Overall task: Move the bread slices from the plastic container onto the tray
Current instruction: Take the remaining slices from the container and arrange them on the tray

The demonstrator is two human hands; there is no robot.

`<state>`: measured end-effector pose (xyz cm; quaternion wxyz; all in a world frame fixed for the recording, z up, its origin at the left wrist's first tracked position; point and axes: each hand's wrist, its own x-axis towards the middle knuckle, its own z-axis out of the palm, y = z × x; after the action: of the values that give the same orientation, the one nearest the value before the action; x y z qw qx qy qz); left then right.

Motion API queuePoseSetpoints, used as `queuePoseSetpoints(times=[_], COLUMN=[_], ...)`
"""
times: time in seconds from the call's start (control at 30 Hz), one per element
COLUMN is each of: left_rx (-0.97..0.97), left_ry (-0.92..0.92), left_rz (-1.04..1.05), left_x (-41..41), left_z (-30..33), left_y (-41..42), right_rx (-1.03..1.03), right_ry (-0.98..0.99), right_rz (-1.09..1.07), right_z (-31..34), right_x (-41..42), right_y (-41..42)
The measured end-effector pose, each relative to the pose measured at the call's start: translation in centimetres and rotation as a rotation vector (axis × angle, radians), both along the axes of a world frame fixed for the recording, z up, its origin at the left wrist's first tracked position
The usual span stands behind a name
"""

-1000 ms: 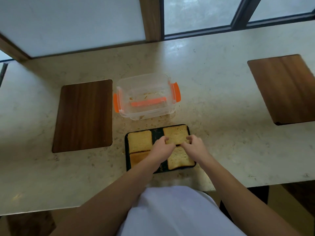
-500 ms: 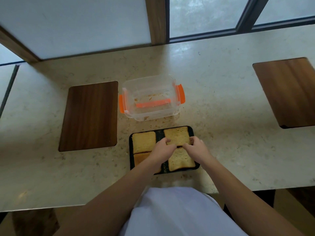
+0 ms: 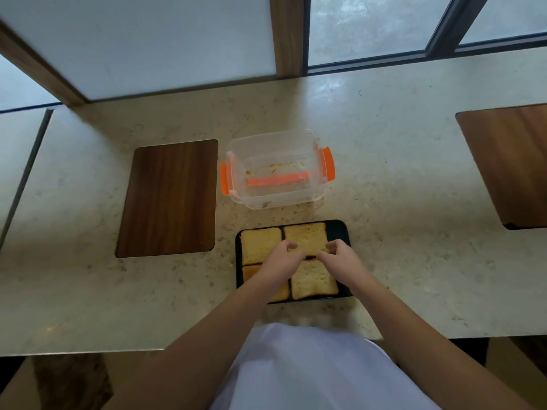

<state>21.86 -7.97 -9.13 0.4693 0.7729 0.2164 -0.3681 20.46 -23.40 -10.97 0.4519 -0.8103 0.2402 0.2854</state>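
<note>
A black tray point(image 3: 341, 229) lies near the counter's front edge with several toasted bread slices flat on it. My left hand point(image 3: 282, 263) and my right hand point(image 3: 344, 261) meet over the tray's middle. Each pinches a near corner of the back-right slice point(image 3: 306, 235), which rests flat on the tray. The back-left slice point(image 3: 260, 245) and front-right slice point(image 3: 313, 281) lie untouched. My left wrist hides most of the front-left slice point(image 3: 250, 272). Behind the tray stands the clear plastic container point(image 3: 281, 201) with orange clips, holding only crumbs.
A dark wooden board point(image 3: 168, 196) lies left of the container, and another wooden board point(image 3: 509, 164) sits at the far right. Crumbs dot the pale stone counter point(image 3: 399, 202). A window frame runs along the back; the counter's front edge is just below the tray.
My hands have stayed at the near edge of the back-right slice, shifting only slightly. The slice has settled flat on the tray. My head has moved a little.
</note>
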Motion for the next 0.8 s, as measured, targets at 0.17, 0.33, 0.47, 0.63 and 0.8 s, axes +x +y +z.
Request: queuePoseSetpoints(times=[0.17, 0.33, 0.47, 0.63, 0.8], left_rx=[-0.008, -0.006, -0.014, -0.034, 0.002], left_ry=[0.012, 0.02, 0.034, 0.051, 0.019], left_rz=[0.007, 0.007, 0.0, -0.017, -0.027], left_x=[0.0, 0.0, 0.1, 0.2, 0.5], left_z=[-0.1, -0.2, -0.3, -0.5, -0.4], left_y=[-0.2, -0.4, -0.5, -0.6, -1.8], right_rx=[-0.01, -0.019, -0.017, -0.023, -0.046], right_ry=[-0.007, -0.009, -0.006, -0.002, 0.0], right_rz=[-0.001, 0.012, 0.009, 0.01, 0.005], right_z=[0.2, 0.1, -0.2, -0.2, -0.1], right_x=[0.0, 0.0, 0.0, -0.1, -0.1], right_y=[-0.4, -0.3, -0.6, -1.5, -2.2])
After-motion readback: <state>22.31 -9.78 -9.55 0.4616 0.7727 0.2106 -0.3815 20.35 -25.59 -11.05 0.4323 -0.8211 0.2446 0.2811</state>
